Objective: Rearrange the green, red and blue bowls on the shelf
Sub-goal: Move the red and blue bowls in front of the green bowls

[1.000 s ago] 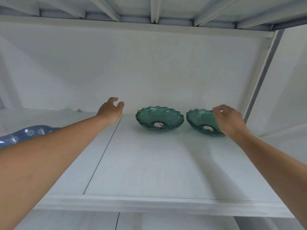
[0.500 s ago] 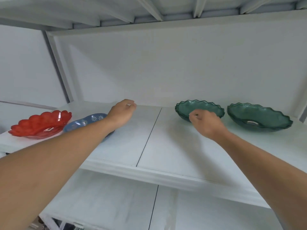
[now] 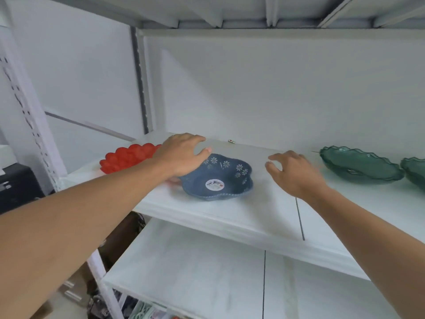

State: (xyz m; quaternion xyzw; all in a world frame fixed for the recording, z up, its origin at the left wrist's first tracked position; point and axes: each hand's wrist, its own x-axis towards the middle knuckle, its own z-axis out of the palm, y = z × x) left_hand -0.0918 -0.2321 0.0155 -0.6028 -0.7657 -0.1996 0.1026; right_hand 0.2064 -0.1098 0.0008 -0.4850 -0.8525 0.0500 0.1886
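A blue bowl (image 3: 218, 180) with white flowers and a round sticker sits on the white shelf (image 3: 264, 217), left of centre. My left hand (image 3: 184, 155) lies over its far left rim, fingers spread; a firm grip is not evident. Behind my left forearm stands a red scalloped bowl (image 3: 124, 157). My right hand (image 3: 294, 173) hovers open just right of the blue bowl, apart from it. A green wavy-edged bowl (image 3: 358, 166) stands further right, and a second green bowl (image 3: 416, 173) is cut off by the frame's right edge.
A lower white shelf (image 3: 207, 272) lies beneath. Perforated uprights (image 3: 25, 116) stand at the left, and the shelf above (image 3: 253, 12) hangs close overhead. A small red-and-white scrap (image 3: 231, 141) rests by the back wall. Dark clutter sits low at the left.
My view has swung left. Both hands moved left: the right hand left the green bowls and now hovers beside the blue bowl, while the left hand came down onto the blue bowl's rim.
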